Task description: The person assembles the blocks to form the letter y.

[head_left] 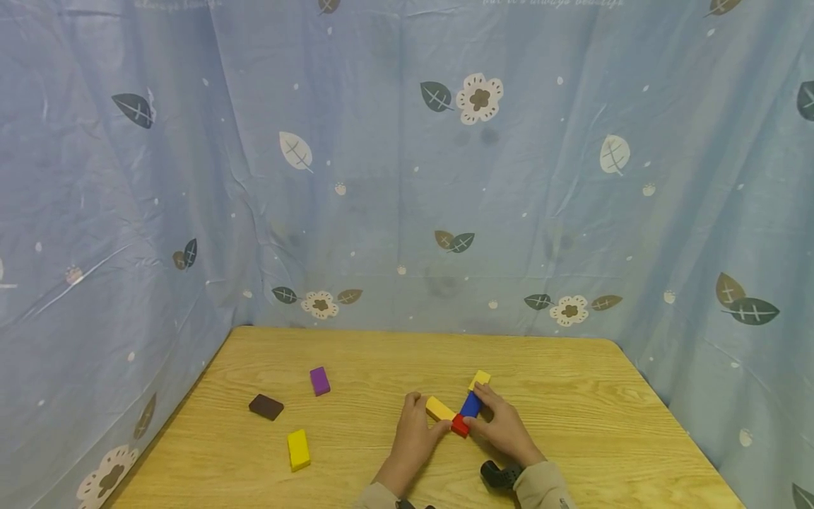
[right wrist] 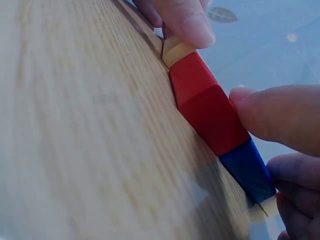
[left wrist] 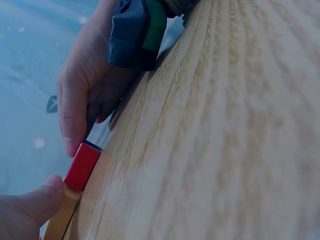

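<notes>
Several small blocks form a V on the wooden table. A red block (head_left: 460, 425) sits at the near corner. From it an orange-yellow block (head_left: 440, 409) runs back to the left, and a blue block (head_left: 471, 405) runs back to the right, with a pale yellow block (head_left: 480, 379) at its far end. My left hand (head_left: 412, 440) grips the orange-yellow block, thumb by the red block and fingers at the far end. My right hand (head_left: 509, 428) holds the blue block from the right; its thumb (right wrist: 272, 112) touches the red block's side.
On the left of the table (head_left: 369, 353) lie a purple block (head_left: 320, 381), a dark brown block (head_left: 266, 407) and a bright yellow block (head_left: 298, 449), apart from each other. A blue patterned curtain (head_left: 381, 212) hangs behind the table and along both sides.
</notes>
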Demonstrator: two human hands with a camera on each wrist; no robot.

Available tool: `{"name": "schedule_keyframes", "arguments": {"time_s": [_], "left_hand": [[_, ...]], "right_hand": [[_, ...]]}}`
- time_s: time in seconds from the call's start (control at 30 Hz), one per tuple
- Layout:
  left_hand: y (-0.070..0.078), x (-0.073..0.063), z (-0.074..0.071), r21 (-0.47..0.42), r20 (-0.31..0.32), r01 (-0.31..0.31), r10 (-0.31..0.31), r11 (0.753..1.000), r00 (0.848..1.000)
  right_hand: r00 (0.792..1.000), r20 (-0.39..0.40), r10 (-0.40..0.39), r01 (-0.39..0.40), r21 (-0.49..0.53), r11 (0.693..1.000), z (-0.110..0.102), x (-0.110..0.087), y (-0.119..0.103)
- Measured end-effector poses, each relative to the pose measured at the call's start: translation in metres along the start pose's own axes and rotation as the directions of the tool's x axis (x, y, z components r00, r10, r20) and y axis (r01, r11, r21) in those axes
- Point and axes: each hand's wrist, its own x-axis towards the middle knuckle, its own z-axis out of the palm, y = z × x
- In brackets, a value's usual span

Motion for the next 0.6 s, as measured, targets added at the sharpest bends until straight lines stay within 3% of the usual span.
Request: {"name": "schedule_keyframes", "arguments": {"time_s": [0.6], "left_hand": [[0.002,-0.0005,-0.0002,0.015,0.001,-0.006,0.006,1.0,1.0]], "right_hand": [[1.0,-0.011,-0.006,0.006,-0.025,1.0,-0.0001,0.0002,0.0002]]}}
